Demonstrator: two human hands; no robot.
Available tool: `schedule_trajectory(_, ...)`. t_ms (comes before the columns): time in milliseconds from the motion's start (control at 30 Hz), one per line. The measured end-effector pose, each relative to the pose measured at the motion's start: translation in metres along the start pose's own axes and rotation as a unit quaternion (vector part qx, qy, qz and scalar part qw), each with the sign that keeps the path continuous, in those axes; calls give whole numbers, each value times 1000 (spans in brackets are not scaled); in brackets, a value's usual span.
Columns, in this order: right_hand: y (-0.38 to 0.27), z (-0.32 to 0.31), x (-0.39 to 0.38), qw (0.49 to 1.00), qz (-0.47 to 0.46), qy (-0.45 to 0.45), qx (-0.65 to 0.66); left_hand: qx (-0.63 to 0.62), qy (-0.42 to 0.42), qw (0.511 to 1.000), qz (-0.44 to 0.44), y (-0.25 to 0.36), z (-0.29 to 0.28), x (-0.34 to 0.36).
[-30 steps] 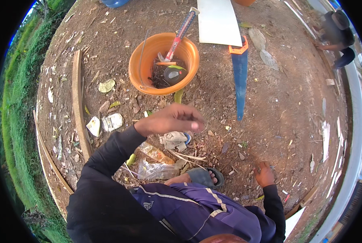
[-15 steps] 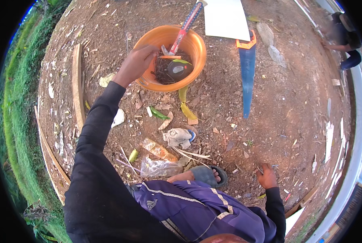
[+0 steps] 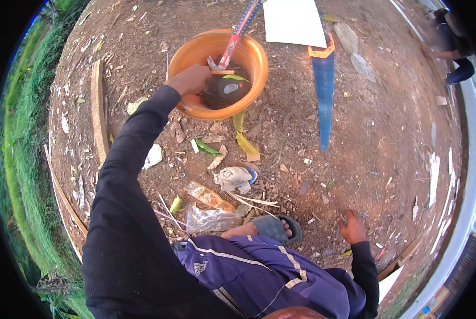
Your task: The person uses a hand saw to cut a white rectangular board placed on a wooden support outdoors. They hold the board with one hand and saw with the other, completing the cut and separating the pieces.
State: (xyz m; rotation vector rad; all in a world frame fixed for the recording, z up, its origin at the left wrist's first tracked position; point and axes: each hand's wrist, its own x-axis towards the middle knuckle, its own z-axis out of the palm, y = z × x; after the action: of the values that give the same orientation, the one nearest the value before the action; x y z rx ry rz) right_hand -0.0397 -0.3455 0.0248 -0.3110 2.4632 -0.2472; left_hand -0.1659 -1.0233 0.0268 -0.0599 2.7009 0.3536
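My left hand (image 3: 191, 81) reaches over the near left rim of an orange bucket (image 3: 256, 61), its fingers curled downward inside. What they hold, if anything, is hidden. Just beside the fingers are a hammer (image 3: 232, 49) with a red and blue starred handle leaning on the rim, and a thin orange-brown strip (image 3: 223, 72). A dark rounded thing with a grey patch (image 3: 231, 89) lies in the bucket among dark bits, beneath a green leaf (image 3: 233, 78). Low at the right, my right hand (image 3: 353, 228) is by the ground, fingers pinched around something too small to name.
A handsaw (image 3: 324, 101) with an orange handle lies right of the bucket, below a white sheet (image 3: 294, 24). Crumpled plastic (image 3: 211, 218), a pale cloth-like lump (image 3: 233, 179) and a wooden strip (image 3: 98, 106) lie on the littered soil. Another person (image 3: 453, 50) is at far right.
My left hand has moved right and down, from above the bucket's rim to inside it. My right hand has stayed nearly in place. The view has shifted slightly.
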Motion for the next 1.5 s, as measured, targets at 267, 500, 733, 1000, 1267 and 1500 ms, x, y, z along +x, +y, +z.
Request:
schedule_trajectory(267, 1, 5, -1, 1000, 0, -6, -10, 0, 20, 1000, 15, 0, 2, 0)
schedule_trajectory(500, 5, 9, 5, 999, -17, 32, -8, -1, 71, 997, 10, -5, 10, 0)
schedule_trajectory(733, 10, 9, 4, 1000, -13, 16, -21, 4, 5, 1000, 3, 12, -11, -11)
schedule_trajectory(1000, 1, 3, 6, 1000, -6, 4, -13, 99, -40, 994, 33, 17, -6, -9)
schedule_trajectory(1267, 1, 2, 9, 999, 6, -16, -31, 88, -10, 994, 71, 11, 3, -10)
schedule_trajectory(1500, 19, -4, -2, 999, 29, 9, -17, 18, 47, 998, 27, 17, -9, -22)
